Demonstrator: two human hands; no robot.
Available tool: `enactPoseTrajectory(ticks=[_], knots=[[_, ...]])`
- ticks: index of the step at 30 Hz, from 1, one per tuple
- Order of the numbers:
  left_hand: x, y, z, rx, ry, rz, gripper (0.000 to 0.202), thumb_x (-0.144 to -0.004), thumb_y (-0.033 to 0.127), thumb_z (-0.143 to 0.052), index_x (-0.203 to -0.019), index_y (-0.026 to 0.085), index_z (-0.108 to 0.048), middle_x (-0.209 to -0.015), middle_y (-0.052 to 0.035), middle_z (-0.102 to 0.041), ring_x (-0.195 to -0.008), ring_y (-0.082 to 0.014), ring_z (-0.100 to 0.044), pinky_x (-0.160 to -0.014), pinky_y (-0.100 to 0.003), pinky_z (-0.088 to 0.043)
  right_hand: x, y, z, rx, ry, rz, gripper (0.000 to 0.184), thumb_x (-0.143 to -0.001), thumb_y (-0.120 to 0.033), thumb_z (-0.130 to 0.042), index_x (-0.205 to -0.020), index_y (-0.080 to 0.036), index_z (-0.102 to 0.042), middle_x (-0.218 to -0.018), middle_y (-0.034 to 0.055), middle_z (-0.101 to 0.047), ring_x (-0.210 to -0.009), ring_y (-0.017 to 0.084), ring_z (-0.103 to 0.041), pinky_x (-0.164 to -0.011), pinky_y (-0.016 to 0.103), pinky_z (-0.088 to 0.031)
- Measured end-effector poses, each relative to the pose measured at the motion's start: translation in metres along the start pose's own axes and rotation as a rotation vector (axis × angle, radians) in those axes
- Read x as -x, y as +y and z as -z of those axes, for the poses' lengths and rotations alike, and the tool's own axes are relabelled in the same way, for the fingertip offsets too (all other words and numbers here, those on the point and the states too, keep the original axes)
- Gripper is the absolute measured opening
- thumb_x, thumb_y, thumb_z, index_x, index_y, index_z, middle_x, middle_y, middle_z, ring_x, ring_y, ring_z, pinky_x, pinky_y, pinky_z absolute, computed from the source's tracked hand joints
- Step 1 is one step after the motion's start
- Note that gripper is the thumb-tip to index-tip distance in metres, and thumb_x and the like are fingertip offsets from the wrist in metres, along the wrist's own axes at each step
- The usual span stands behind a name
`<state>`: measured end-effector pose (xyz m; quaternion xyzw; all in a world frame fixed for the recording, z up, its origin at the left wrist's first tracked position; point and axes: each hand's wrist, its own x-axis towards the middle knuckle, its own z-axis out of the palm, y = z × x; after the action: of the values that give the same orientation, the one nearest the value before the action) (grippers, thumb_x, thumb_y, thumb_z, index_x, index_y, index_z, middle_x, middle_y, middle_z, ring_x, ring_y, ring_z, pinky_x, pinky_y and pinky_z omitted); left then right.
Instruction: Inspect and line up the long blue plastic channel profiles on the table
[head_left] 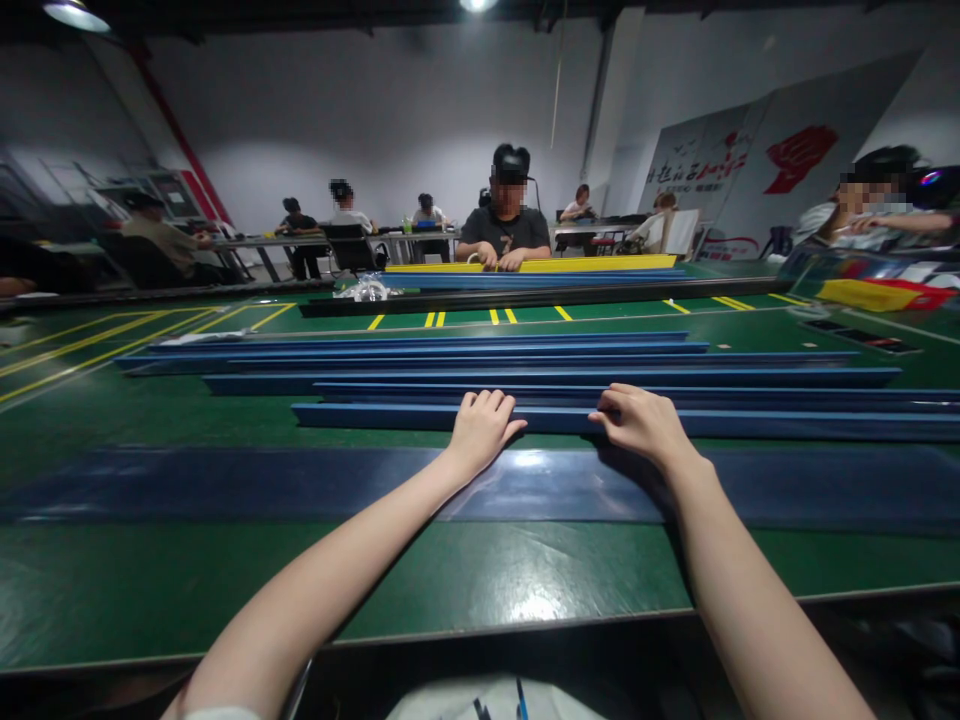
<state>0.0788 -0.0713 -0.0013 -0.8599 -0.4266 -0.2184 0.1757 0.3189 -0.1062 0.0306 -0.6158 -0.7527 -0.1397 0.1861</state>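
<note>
A long blue plastic channel [390, 415] lies crosswise on the table in front of me. My left hand [484, 425] is on its near wall, fingers hooked over the edge and the thumb pointing right along the front face. Farther right, my right hand [637, 420] pinches the same near wall between bent fingers and thumb. The inside of that grip is partly hidden. Between the channel and me, a flat, clear bluish plastic strip [225, 485] lies beneath my forearms.
More blue channels [540, 377] lie parallel just beyond. A long black rail [450, 300] crosses the green table [187, 590]. Opposite, a co-worker [510, 230] handles a yellow strip [600, 264]. At right are a phone [881, 340] and a yellow tray [870, 294].
</note>
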Motion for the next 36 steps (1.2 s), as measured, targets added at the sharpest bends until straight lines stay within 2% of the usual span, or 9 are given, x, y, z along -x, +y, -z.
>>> enactPoseTrajectory(ticks=[7,14,22,25,36], knots=[[0.000,0.001,0.000,-0.013,-0.007,0.006,0.030,-0.087,0.046,-0.043,-0.092,0.018,-0.055,-0.089,-0.0058,-0.061,-0.085,-0.0208,-0.053,-0.073,-0.033,-0.031,0.001,-0.001,-0.004,-0.003,0.004,0.054,0.021,-0.079,-0.036,-0.048,-0.071,-0.019,-0.059,-0.080,0.0035,-0.062,-0.076,0.017,-0.056,-0.057,0.025,-0.031],[0.000,0.000,-0.002,-0.004,-0.011,0.011,0.030,-0.087,0.045,-0.043,-0.093,0.019,-0.056,-0.088,-0.0060,-0.062,-0.085,-0.0208,-0.054,-0.073,-0.034,-0.030,-0.001,-0.007,-0.005,-0.029,0.025,0.056,0.028,-0.083,-0.042,-0.045,-0.071,-0.020,-0.059,-0.078,0.0032,-0.062,-0.074,0.017,-0.056,-0.058,0.026,-0.031],[-0.001,0.002,0.000,-0.015,-0.031,0.010,0.032,-0.088,0.045,-0.042,-0.095,0.017,-0.056,-0.090,-0.0053,-0.063,-0.085,-0.0211,-0.054,-0.073,-0.033,-0.029,-0.008,-0.030,-0.017,-0.042,0.064,0.235,0.029,-0.087,-0.043,-0.043,-0.081,-0.018,-0.057,-0.082,0.0060,-0.061,-0.078,0.018,-0.054,-0.066,0.026,-0.035],[-0.001,0.002,0.000,-0.008,-0.024,0.009,0.032,-0.088,0.045,-0.042,-0.095,0.017,-0.056,-0.089,-0.0058,-0.063,-0.085,-0.0210,-0.053,-0.073,-0.033,-0.029,-0.009,-0.033,-0.022,-0.034,0.071,0.279,0.025,-0.087,-0.040,-0.045,-0.082,-0.018,-0.057,-0.082,0.0060,-0.061,-0.079,0.018,-0.053,-0.065,0.026,-0.035],[0.000,0.001,-0.001,-0.041,-0.007,0.000,0.033,-0.088,0.047,-0.041,-0.095,0.018,-0.055,-0.090,-0.0060,-0.061,-0.086,-0.0208,-0.053,-0.073,-0.033,-0.031,-0.014,-0.032,-0.022,-0.021,0.061,0.261,0.024,-0.086,-0.036,-0.048,-0.074,-0.017,-0.056,-0.077,0.0043,-0.059,-0.073,0.015,-0.053,-0.058,0.025,-0.031]])
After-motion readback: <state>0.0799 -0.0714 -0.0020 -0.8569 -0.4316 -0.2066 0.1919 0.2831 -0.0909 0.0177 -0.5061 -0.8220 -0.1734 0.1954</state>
